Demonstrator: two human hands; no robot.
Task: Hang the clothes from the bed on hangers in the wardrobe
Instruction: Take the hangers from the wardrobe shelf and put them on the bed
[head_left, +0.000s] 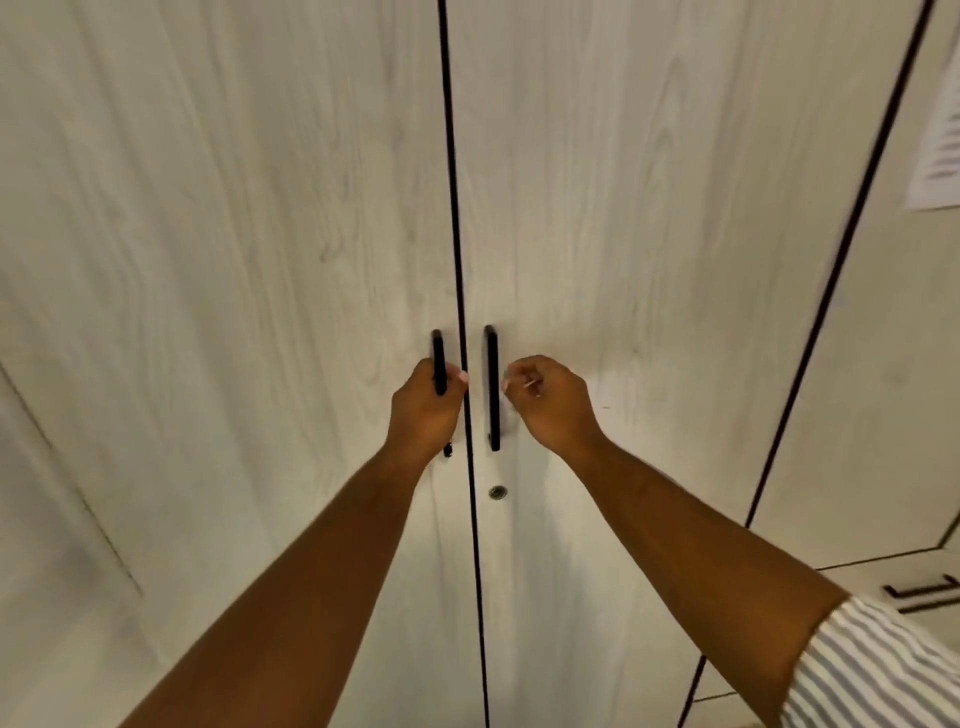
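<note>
Where the frame begins at its lower right, a striped sleeve (878, 670), grey on white and softly creased, covers the upper part of the right arm; both forearms are bare and reach forward. The left hand (423, 410) is curled around the left handle (439, 364), fingertips showing past its far edge. The right hand (550, 402) is loosely cupped, fingers bent and narrow, just beside the right handle (492, 387) but not clearly touching it; a thin ring shows on one finger. The two handles are slim, straight, matte black bars, set upright on either side of the dark centre seam. Below the right one sits a single small round metal lock (497, 492). The wardrobe (260, 260) stands shut, its two doors smooth and pale with a faint wood grain. Further right, past another dark seam, a third pale panel carries one sheet of printed paper (937, 150), its text too blurred to read. Low right, a black drawer pull (919, 591) is visible. No clothes or hangers are in view.
</note>
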